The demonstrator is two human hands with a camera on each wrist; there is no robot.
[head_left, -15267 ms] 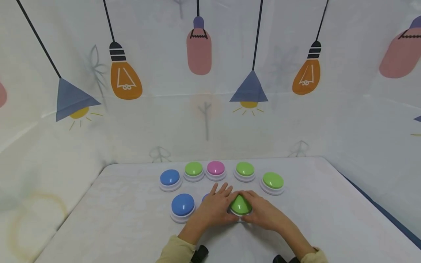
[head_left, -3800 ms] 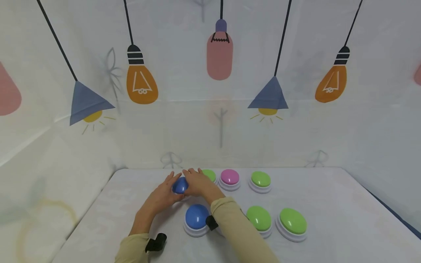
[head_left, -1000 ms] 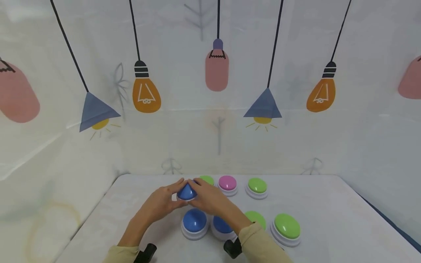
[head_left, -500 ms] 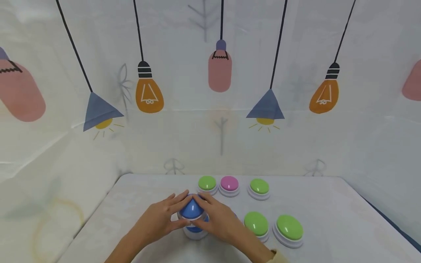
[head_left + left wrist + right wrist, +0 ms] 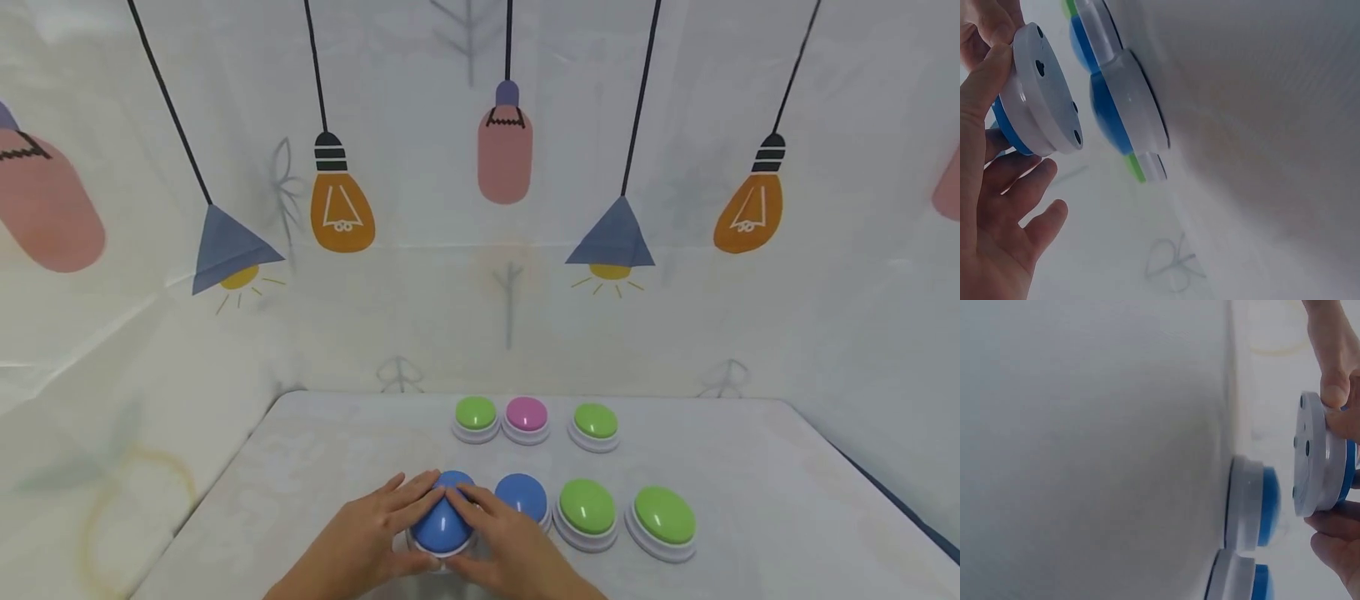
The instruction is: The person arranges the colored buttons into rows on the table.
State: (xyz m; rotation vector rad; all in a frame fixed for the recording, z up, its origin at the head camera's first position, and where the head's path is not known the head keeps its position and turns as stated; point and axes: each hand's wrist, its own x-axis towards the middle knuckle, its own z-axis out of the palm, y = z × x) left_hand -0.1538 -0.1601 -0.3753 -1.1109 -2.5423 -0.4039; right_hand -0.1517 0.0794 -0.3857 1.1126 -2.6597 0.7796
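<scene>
Both hands hold one blue dome push button (image 5: 442, 529) with a white base in the head view. The left hand (image 5: 367, 533) grips its left side and the right hand (image 5: 517, 546) its right, fingertips over the dome and thumbs low at the base. In the left wrist view, the white base (image 5: 1047, 94) is off the table, its underside with small dark holes showing. A second blue button (image 5: 455, 477) stands on the table behind it, mostly hidden. Another blue button (image 5: 522, 496) is right of the right hand; the right wrist view shows a blue button (image 5: 1254, 503) below the held one.
Beside the blue ones in the front row stand a green button (image 5: 587, 508) and another green button (image 5: 663, 517). Farther back are a green button (image 5: 476, 414), a pink button (image 5: 527, 415) and a green button (image 5: 596, 422). The white table (image 5: 750, 467) meets a lamp-printed cloth (image 5: 420, 317).
Earlier the hands held a green button; two green ones now stand at front right. The blue button from the back left has been lifted and brought nearer, over the front row's left end.
</scene>
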